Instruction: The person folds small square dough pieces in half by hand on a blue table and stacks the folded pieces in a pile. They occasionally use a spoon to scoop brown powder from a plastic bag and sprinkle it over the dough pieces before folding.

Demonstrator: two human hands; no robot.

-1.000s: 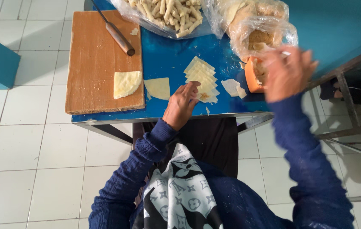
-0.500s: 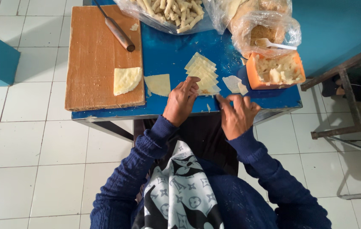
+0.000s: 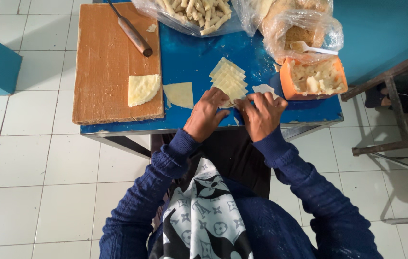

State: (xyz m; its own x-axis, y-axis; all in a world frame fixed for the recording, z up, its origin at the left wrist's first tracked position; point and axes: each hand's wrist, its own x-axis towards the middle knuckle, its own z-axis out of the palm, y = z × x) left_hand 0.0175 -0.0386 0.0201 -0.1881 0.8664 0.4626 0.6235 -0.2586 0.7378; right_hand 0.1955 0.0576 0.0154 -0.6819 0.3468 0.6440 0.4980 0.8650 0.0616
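Both hands work at the near edge of the blue worktop (image 3: 194, 57). The left hand (image 3: 206, 115) and the right hand (image 3: 261, 115) meet over the near end of a stack of pale dough sheets (image 3: 228, 81), which fans away toward the far side. The fingers of both hands are bent and drawn together on the nearest sheet, pinching its edge between them — though whether it is lifted off the stack cannot be told.

The step in hand looks like separating or folding one sheet. The next move would call for a light, even pull so the thin dough does not tear, and for filling from the orange tub (image 3: 314, 79) to the right, where a white spoon (image 3: 312, 48) rests under a clear bag.

To the left lie a loose sheet (image 3: 179, 94) on the worktop and another (image 3: 142, 88) on the wooden board (image 3: 108, 57), with a knife (image 3: 132, 32) at its far end. A bag of finished rolls (image 3: 194, 12) sits at the far edge.

Half a second ago the right hand lay nearer and farther right, apart from the stack; a second ago it was raised at the tub — now it has joined the left hand, which has stayed on the sheets.
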